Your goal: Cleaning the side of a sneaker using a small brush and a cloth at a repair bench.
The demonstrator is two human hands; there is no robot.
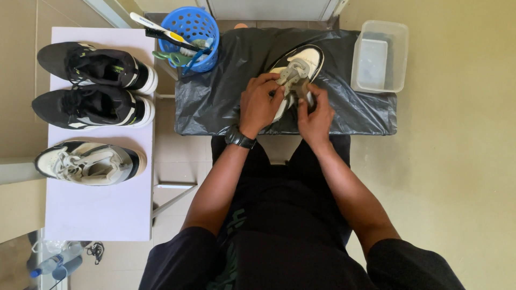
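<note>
Gripped by both hands: white sneaker (301, 67), lying on black plastic sheet (226, 91) over a small table; left hand (260, 102) closed on its side, right hand (315, 115) pinching its grey laces (294, 78). Left, on a white table (97, 209): one white shoe (88, 162) near, two black shoes (94, 86) farther. Far: blue basket (193, 32) holding brushes; clear plastic tub (379, 56) at right. Beige tiled floor (457, 161) around

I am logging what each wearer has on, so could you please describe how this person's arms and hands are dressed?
Both arms are bare from short black sleeves down. The left hand has a black wristwatch with a dark band on its wrist. The right hand wears nothing visible: no glove, ring or band.
</note>
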